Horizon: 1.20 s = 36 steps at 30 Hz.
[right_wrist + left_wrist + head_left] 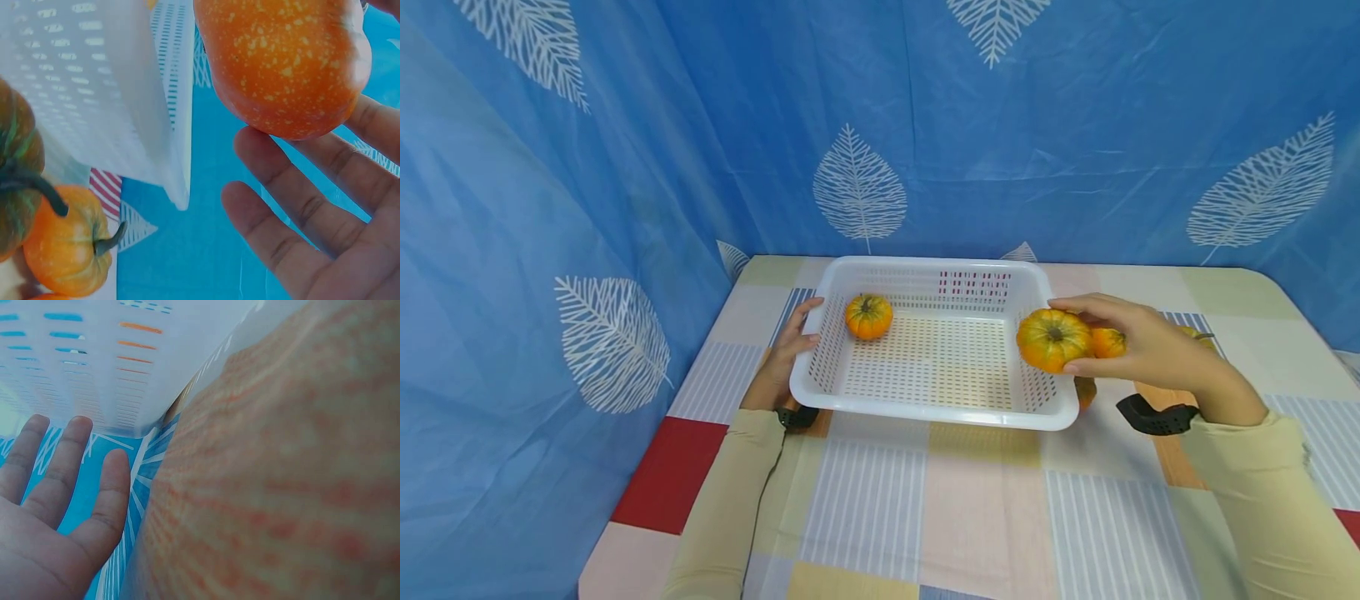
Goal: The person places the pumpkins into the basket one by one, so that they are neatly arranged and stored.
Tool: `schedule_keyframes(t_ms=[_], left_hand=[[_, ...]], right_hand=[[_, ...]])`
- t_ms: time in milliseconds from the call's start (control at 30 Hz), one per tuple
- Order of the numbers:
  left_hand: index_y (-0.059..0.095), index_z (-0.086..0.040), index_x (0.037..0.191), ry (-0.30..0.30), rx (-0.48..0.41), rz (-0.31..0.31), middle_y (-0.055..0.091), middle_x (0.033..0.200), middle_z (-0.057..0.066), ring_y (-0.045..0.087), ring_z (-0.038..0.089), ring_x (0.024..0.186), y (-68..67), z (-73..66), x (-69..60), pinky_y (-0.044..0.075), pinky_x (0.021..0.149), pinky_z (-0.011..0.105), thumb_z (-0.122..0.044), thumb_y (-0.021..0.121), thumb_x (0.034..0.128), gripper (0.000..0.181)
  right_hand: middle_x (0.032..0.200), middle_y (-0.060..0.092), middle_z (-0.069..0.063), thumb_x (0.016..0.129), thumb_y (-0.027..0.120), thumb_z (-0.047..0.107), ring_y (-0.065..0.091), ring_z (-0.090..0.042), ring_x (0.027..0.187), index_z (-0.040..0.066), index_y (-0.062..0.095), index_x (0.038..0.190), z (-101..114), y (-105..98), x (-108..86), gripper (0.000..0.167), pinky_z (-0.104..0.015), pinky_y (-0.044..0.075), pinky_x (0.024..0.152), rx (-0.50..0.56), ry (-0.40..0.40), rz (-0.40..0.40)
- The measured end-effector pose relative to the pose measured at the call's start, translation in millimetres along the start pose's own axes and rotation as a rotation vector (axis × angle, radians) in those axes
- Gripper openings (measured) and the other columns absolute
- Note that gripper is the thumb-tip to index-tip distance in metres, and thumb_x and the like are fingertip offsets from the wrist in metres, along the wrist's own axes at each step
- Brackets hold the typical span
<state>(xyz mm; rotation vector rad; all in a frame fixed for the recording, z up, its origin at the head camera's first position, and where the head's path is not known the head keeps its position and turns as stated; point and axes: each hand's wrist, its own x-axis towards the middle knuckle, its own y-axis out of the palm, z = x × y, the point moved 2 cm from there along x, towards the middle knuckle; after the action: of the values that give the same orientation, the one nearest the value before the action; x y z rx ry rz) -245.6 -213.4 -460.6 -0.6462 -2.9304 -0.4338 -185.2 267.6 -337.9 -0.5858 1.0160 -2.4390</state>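
Observation:
My right hand [1150,346] grips a ribbed orange-and-green pumpkin [1054,340] above the right rim of a white perforated plastic basket [925,410]. In the right wrist view, the fingers support the speckled orange underside of this pumpkin [287,69]. Another small pumpkin [868,317] sits inside the basket, at its back left. At the basket's left end is my left hand [784,354], its fingertips at the outer wall. The left wrist view has those fingers [59,469] nearly straight and spread beside the perforated wall [103,369].
Right of the basket, partly hidden by my right hand, lie more pumpkins, including an orange one [69,244] and a darker green-orange one [19,156]. A patchwork cloth [970,517] covers the table. Blue leaf-print curtain [880,100] hangs behind and to the left.

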Motion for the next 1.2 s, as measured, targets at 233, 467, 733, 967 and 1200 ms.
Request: schedule_keyframes(t_ms=[233,467,733,967,1200], left_hand=[[0.038,-0.03,0.15,-0.008,0.009,-0.007,0.012,0.173,0.026,0.051,0.031,0.123,0.6,-0.7,-0.3,0.061,0.091,0.036,-0.01,0.044,0.0952,0.058],[0.036,-0.03,0.153,-0.03,0.03,-0.028,0.013,0.174,0.024,0.049,0.034,0.126,3.2,-2.7,-0.9,0.06,0.092,0.037,-0.011,0.043,0.0958,0.06],[0.037,-0.03,0.151,-0.025,0.015,-0.028,0.017,0.171,0.021,0.049,0.033,0.125,2.5,-1.0,-1.4,0.06,0.093,0.037,-0.01,0.043,0.0955,0.059],[0.042,-0.031,0.146,0.026,0.005,0.004,0.017,0.167,0.025,0.051,0.026,0.123,-0.2,0.6,0.1,0.057,0.092,0.033,-0.01,0.046,0.0931,0.057],[0.043,-0.031,0.144,0.059,-0.009,0.039,0.016,0.165,0.026,0.052,0.027,0.122,-0.8,1.4,1.1,0.058,0.09,0.033,-0.009,0.045,0.0932,0.056]], right_hand=[[0.144,0.064,-0.015,0.086,0.091,0.013,0.058,-0.004,0.113,0.008,0.06,0.152,9,3,14.2,0.073,-0.02,0.054,0.089,-0.059,0.037,0.05],[0.141,0.066,-0.015,0.084,0.093,0.013,0.066,-0.028,0.113,0.006,0.061,0.15,14,8,29.9,0.074,-0.027,0.058,0.09,-0.048,0.014,0.088],[0.142,0.066,-0.014,0.082,0.094,0.009,0.064,-0.009,0.115,0.003,0.061,0.149,18,9,49.9,0.075,-0.028,0.058,0.092,-0.04,-0.088,0.108],[0.147,0.062,-0.018,0.086,0.091,0.01,0.067,-0.032,0.119,0.001,0.059,0.15,20,10,65.8,0.073,-0.023,0.056,0.095,0.03,-0.036,0.151],[0.151,0.06,-0.019,0.089,0.088,0.008,0.064,-0.035,0.125,-0.001,0.057,0.152,18,15,77.5,0.07,-0.015,0.05,0.098,0.125,0.041,0.176]])
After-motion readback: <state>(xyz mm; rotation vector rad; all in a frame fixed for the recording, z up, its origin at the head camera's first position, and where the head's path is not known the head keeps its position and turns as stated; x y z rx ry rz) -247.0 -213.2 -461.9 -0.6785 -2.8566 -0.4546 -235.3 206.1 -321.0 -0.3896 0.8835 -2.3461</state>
